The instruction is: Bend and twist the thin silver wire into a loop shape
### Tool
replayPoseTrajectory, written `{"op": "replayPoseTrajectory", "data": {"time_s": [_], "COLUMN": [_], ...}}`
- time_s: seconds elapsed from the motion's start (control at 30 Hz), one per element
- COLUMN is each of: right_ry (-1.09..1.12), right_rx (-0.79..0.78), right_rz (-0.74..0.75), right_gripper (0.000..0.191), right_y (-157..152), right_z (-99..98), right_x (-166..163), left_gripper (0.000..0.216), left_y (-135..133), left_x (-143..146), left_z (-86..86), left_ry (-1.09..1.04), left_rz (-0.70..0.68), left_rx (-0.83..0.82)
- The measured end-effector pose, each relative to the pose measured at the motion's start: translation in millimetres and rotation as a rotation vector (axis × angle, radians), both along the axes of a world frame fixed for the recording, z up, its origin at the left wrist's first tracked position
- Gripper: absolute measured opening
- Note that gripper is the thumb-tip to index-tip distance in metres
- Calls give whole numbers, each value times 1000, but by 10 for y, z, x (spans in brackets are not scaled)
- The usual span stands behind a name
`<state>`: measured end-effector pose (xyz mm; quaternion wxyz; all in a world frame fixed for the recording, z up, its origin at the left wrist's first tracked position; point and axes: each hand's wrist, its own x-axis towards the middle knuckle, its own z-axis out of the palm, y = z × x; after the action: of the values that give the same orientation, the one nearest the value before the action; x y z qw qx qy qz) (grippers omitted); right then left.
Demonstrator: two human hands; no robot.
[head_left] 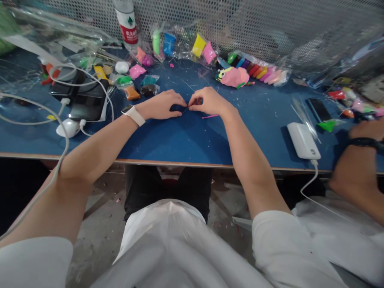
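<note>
My left hand (pixel 166 105), with a pale watch on the wrist, meets my right hand (pixel 209 101) above the middle of the blue table. A thin, wire-like strand (pixel 185 110) shows between the fingertips of both hands, too fine to make out well. The right thumb and forefinger are pinched on it. My left thumb and fingers close in on its other side. Just under my right hand lies a slim magenta stick (pixel 210 116). Beyond that hand rests a pink clay figure (pixel 234 77) with a yellow and green head end.
Clay packets (pixel 137 71) and a water bottle (pixel 127 24) line the back by the perforated metal screen (pixel 252 24). Black devices (pixel 87 100) with white cables lie left. A white power bank (pixel 303 140) and a co-worker's arm (pixel 360 160) are at right.
</note>
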<state>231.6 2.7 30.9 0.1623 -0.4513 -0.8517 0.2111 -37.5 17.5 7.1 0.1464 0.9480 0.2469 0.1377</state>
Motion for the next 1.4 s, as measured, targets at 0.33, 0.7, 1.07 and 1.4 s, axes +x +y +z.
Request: {"op": "replayPoseTrajectory", "data": {"time_s": [0.33,0.7,1.07,1.4], "right_ry": [49,32,178,433], "right_rx": [40,20,-13,30], "right_rz": [74,86,-44,-152], "right_gripper": [6,14,32,67], "right_y": [-13,-10,-61,-116], "right_z": [-50,-82,-27,79], "right_x": [-25,-75,-142,-197], "left_gripper": [60,86,66,28], "left_y": [74,62,90,-121], "left_x": [-251,-282,-242,-20], "left_z": [166,230,94,100], "left_ry": [32,249,-49,-378], "left_rz": [101,117,145,323], "left_rx": [-59,-113,-91,-164]}}
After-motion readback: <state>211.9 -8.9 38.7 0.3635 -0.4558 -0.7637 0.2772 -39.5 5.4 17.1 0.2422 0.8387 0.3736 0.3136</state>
